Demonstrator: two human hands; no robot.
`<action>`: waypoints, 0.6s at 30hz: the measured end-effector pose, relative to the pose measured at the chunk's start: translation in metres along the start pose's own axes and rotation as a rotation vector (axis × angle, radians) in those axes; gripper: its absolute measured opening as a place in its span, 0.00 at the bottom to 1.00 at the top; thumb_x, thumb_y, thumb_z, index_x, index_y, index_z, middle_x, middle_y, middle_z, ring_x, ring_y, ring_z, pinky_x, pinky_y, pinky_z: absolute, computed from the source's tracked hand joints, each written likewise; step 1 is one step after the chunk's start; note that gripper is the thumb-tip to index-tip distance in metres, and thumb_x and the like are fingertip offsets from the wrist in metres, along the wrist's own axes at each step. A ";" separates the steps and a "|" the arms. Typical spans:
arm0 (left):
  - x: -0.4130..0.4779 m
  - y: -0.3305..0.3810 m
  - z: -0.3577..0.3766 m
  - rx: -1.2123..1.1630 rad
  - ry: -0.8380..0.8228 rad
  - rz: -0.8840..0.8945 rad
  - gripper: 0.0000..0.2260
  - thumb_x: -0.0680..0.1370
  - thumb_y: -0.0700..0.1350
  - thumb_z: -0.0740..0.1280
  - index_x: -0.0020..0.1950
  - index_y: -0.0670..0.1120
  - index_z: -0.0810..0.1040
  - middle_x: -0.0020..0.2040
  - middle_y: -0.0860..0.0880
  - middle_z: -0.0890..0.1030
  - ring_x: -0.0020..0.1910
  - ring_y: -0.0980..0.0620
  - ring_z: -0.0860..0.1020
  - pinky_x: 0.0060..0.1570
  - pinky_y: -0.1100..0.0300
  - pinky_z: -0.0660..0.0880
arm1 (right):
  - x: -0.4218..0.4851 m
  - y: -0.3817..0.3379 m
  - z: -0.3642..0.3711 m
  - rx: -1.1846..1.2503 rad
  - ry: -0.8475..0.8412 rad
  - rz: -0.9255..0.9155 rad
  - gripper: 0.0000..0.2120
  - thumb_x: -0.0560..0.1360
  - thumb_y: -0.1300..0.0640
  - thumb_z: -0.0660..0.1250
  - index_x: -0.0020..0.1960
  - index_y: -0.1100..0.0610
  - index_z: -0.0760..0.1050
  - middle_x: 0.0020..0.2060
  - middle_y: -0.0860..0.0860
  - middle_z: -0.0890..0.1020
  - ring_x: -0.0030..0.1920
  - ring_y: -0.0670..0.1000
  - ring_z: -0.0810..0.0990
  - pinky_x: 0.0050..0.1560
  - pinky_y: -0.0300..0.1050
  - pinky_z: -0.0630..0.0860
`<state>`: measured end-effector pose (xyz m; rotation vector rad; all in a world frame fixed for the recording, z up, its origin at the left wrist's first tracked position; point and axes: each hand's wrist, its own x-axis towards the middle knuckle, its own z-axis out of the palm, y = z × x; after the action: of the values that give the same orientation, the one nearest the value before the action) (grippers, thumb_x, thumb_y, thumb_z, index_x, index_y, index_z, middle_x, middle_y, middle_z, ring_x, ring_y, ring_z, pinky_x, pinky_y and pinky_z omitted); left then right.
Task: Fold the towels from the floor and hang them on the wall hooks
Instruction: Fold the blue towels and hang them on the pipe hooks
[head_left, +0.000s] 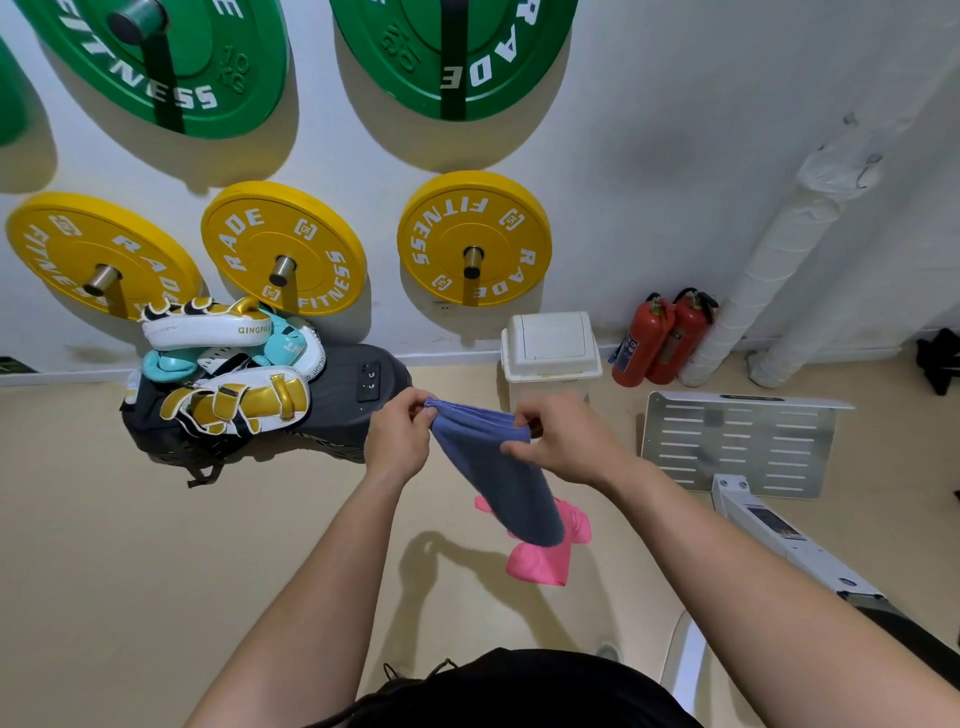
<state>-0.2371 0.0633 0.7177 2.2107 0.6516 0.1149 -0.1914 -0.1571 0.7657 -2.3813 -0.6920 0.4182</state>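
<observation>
A blue towel (498, 478) hangs in the air in front of me, held by its top edge. My left hand (400, 436) pinches the left corner and my right hand (561, 441) pinches the right corner, the two hands close together. The cloth droops down and to the right. Beneath it on the beige floor lies a crumpled pink towel (545, 558), partly hidden behind the blue one. Metal pegs (472, 260) stick out of the white wall, each carrying a yellow weight plate (475, 236).
Boxing pads (223, 364) are piled on a dark bag (332, 400) against the wall at left. A white lidded bin (550, 345), two red fire extinguishers (660, 338) and a slotted metal plate (737, 441) stand at right. Green plates (166, 57) hang higher up.
</observation>
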 end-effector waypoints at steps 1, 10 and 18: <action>0.000 0.000 0.002 -0.022 -0.003 -0.010 0.06 0.80 0.44 0.64 0.51 0.52 0.80 0.44 0.51 0.82 0.47 0.46 0.80 0.49 0.50 0.78 | 0.002 -0.002 0.002 0.021 0.031 0.008 0.08 0.70 0.52 0.73 0.37 0.54 0.76 0.32 0.47 0.79 0.35 0.48 0.77 0.35 0.44 0.71; -0.001 0.011 0.002 -0.135 0.022 0.031 0.04 0.80 0.43 0.65 0.51 0.49 0.79 0.43 0.51 0.82 0.45 0.49 0.79 0.47 0.54 0.74 | 0.010 0.019 -0.005 0.069 0.228 0.175 0.09 0.72 0.57 0.73 0.47 0.49 0.75 0.35 0.46 0.79 0.38 0.49 0.78 0.32 0.39 0.68; -0.011 0.047 0.001 -0.143 0.024 0.251 0.03 0.81 0.44 0.64 0.52 0.52 0.76 0.43 0.53 0.80 0.45 0.50 0.78 0.46 0.54 0.73 | 0.020 0.011 -0.029 -0.046 0.091 0.139 0.07 0.68 0.62 0.63 0.41 0.51 0.74 0.39 0.47 0.78 0.41 0.53 0.77 0.38 0.48 0.73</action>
<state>-0.2268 0.0319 0.7526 2.1457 0.3636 0.3072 -0.1576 -0.1667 0.7777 -2.4843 -0.5023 0.3528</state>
